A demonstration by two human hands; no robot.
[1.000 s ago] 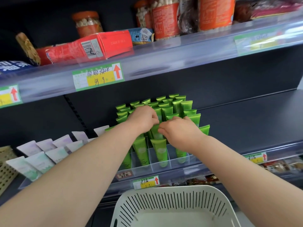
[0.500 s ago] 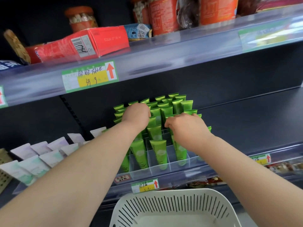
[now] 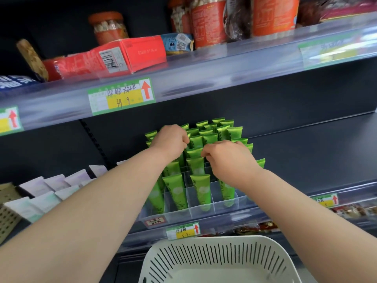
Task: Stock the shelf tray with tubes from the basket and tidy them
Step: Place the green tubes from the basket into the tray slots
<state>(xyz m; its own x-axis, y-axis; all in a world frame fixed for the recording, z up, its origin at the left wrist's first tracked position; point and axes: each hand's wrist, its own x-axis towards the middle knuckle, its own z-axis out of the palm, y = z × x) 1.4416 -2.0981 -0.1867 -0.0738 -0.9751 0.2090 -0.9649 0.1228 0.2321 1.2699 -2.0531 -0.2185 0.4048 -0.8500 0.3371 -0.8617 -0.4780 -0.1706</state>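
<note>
Dark shelving [image 3: 306, 152] fills the view; nearest, the basket [image 3: 204, 253] looks empty in its visible part. Beyond it the tray [image 3: 204, 216] holds green tubes [image 3: 201, 188] upright in clear cells. Over the middle rows the left hand [image 3: 173, 139] and right hand [image 3: 226, 158] each curl fingers tight, pinching tube tops. A hard tug or a dragging wrist could tip neighbours out of line
</note>
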